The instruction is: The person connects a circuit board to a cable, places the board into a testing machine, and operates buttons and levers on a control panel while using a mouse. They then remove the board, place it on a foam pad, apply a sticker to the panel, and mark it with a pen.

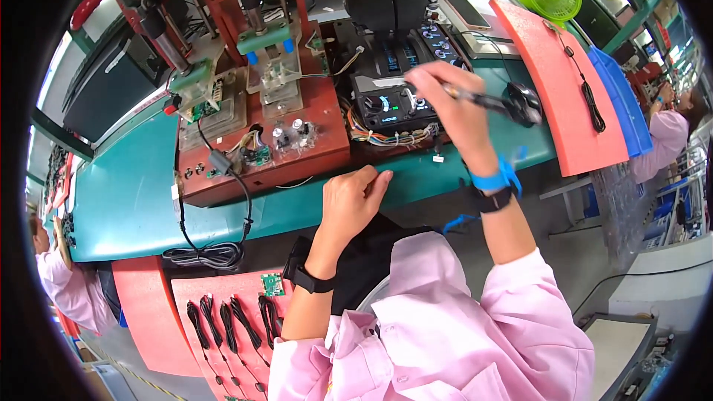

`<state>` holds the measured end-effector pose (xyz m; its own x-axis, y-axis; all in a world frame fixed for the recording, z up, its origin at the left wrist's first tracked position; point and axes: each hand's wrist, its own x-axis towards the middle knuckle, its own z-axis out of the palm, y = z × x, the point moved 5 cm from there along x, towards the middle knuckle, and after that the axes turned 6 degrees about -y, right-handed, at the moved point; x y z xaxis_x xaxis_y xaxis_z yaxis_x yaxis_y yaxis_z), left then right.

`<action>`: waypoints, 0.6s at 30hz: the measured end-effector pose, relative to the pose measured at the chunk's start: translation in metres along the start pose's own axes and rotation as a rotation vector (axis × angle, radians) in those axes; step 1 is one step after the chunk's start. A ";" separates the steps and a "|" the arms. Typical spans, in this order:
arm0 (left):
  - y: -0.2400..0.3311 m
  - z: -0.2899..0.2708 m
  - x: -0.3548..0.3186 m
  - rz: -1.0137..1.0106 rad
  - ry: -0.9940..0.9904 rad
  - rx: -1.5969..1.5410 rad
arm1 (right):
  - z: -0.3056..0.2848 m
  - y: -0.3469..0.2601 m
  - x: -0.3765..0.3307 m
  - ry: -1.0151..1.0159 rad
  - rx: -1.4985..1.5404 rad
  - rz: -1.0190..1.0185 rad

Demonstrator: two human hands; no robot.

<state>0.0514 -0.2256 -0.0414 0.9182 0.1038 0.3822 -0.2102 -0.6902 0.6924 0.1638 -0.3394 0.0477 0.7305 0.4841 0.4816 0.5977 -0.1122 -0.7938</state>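
My right hand (457, 108) is raised over a black control panel (397, 108) with knobs, a small lit display and throttle-like levers. Its fingers are closed on a slim dark pen-like tool (475, 98), whose far end points right; its exact kind is blurred. My left hand (350, 199) rests at the bench's front edge, fingers curled into a loose fist with the thumb out, and nothing shows in it. Nearest to it is a red test fixture (275, 160) with clamps, circuit boards and a coiled black cable (208, 255) hanging from it.
A green-topped bench (119, 200) spans the view. Right of the panel lie a black mouse (523, 102), a phone (465, 11) and a pink foam sheet (572, 119) with a cable. Lower left, another pink sheet (194, 286) bears several cables and a green circuit board (272, 284). People sit at both sides.
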 end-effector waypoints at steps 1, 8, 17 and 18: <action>-0.003 -0.002 -0.002 -0.029 -0.003 -0.045 | 0.009 0.002 0.007 -0.007 0.003 -0.004; -0.001 -0.009 -0.001 -0.030 0.007 -0.082 | 0.043 0.006 0.014 -0.052 -0.617 -0.356; -0.005 -0.008 -0.001 -0.024 -0.004 -0.101 | 0.034 -0.002 0.018 -0.159 -0.504 -0.182; -0.005 -0.008 -0.002 -0.017 -0.004 -0.099 | 0.031 -0.002 0.018 -0.161 -0.442 -0.158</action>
<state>0.0481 -0.2161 -0.0405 0.9232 0.1123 0.3674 -0.2260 -0.6144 0.7559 0.1654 -0.3035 0.0460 0.5806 0.6486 0.4921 0.8051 -0.3675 -0.4655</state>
